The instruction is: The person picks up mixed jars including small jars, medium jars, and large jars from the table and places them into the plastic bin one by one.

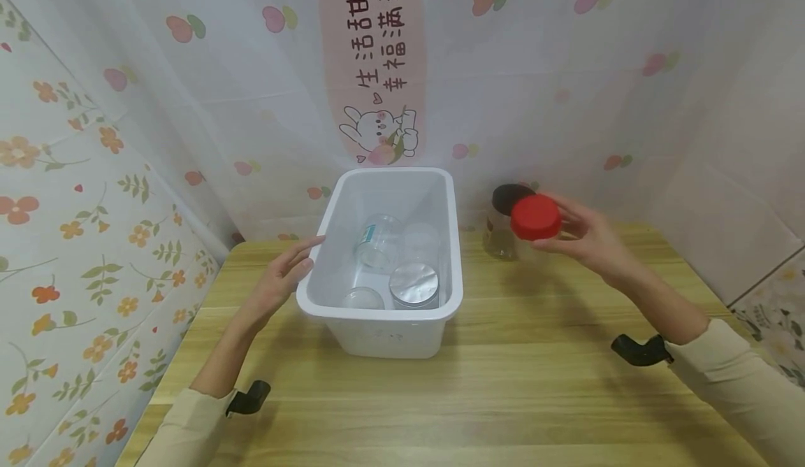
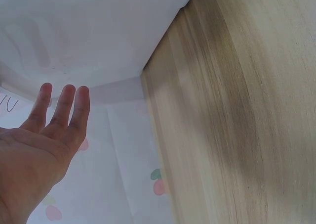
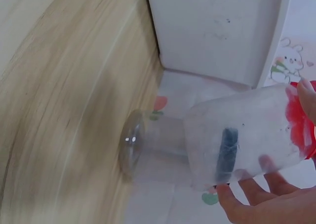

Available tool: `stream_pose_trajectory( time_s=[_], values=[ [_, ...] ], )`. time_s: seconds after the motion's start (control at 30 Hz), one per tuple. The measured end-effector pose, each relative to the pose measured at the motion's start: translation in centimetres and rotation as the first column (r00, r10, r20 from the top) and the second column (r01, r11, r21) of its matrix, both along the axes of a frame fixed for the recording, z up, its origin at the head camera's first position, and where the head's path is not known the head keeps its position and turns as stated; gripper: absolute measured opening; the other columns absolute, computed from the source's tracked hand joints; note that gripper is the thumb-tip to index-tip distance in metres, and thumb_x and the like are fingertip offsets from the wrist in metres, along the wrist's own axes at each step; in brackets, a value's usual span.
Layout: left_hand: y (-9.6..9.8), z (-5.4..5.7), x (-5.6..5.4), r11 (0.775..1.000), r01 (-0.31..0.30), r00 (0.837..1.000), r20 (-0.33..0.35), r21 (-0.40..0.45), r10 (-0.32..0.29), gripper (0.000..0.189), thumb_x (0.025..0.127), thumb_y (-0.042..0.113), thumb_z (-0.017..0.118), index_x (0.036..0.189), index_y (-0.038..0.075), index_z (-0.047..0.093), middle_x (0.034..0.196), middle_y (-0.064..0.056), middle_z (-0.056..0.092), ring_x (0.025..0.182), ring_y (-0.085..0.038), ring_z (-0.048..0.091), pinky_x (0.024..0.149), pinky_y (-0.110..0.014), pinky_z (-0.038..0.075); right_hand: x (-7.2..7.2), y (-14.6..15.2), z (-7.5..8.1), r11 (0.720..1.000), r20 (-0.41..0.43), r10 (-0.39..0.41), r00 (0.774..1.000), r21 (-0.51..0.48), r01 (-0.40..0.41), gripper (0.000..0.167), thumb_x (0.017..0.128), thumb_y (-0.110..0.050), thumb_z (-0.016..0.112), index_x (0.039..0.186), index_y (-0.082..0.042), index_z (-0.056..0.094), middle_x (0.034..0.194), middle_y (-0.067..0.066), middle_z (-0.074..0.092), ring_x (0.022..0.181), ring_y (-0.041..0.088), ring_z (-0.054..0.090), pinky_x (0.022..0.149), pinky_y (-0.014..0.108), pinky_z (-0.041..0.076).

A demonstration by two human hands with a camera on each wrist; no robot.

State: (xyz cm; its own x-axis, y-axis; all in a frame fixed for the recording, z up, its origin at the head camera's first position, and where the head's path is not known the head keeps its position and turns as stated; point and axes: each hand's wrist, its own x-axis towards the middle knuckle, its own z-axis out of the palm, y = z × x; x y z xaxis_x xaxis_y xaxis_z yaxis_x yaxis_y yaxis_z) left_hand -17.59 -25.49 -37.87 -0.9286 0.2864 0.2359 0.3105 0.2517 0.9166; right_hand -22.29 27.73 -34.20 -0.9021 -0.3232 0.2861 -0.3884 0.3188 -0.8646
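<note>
My right hand (image 1: 588, 242) grips a clear jar with a red lid (image 1: 536, 218), fingers and thumb around its upper part. In the right wrist view this see-through jar (image 3: 256, 130) is held above the wooden tabletop. Just behind it stands another clear jar with a black lid (image 1: 499, 240), partly hidden by the red lid. My left hand (image 1: 281, 279) rests its fingertips on the left rim of a white plastic bin (image 1: 383, 327), fingers nearly straight. Inside the bin are several clear containers, among them a jar with a silver lid (image 1: 414, 283) and a jar with a blue-green label (image 1: 372, 242).
The bin sits at the back middle of the wooden table (image 1: 503, 397). A patterned curtain (image 1: 534, 96) hangs right behind the table's far edge, and a flowered cloth (image 1: 82, 243) covers the left side.
</note>
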Motion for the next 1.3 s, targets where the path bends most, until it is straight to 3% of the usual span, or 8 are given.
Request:
stream_pose_trajectory(
  time_s=[0.33,0.7,0.9,1.3],
  values=[
    [0.0,0.0,0.0,1.000,0.014,1.000,-0.003,0.009,-0.014,0.044,0.109,0.019,0.047,0.152,0.009,0.045,0.147,-0.020,0.050,0.118,-0.019,0.058,0.090,-0.030,0.049,0.3,-1.2,0.7,0.998,-0.004,0.012,1.000,0.068,-0.012,0.082,0.085,-0.001,0.082,0.156,-0.021,0.045,0.148,0.005,0.051,0.122,0.019,0.057,0.094,0.028,0.048],
    [0.1,0.0,0.1,1.000,-0.005,1.000,0.013,-0.016,0.005,0.045,0.110,0.022,0.047,0.153,0.011,0.044,0.147,-0.018,0.050,0.119,-0.021,0.057,0.091,-0.030,0.048,0.2,-2.3,1.1,0.996,0.003,0.053,0.999,0.072,-0.053,0.081,0.084,-0.003,0.084,0.154,-0.022,0.047,0.147,0.006,0.052,0.127,0.034,0.054,0.095,0.037,0.050],
    [0.2,0.0,0.1,1.000,-0.002,1.000,0.011,-0.010,0.003,0.045,0.110,0.022,0.046,0.153,0.010,0.044,0.148,-0.019,0.050,0.119,-0.022,0.057,0.091,-0.030,0.048,0.2,-3.3,1.4,0.994,-0.008,0.083,0.997,0.072,-0.082,0.080,0.084,-0.004,0.084,0.153,-0.021,0.049,0.145,0.006,0.054,0.128,0.034,0.053,0.100,0.056,0.044],
    [0.1,0.0,0.1,1.000,-0.004,1.000,0.015,-0.016,0.004,0.045,0.110,0.022,0.046,0.153,0.012,0.044,0.148,-0.018,0.049,0.121,-0.024,0.055,0.091,-0.031,0.048,-0.1,-4.6,2.4,0.989,-0.049,0.101,0.994,0.115,-0.095,0.080,0.083,-0.011,0.087,0.153,-0.019,0.049,0.141,0.004,0.057,0.126,0.032,0.055,0.101,0.058,0.042]
  ],
)
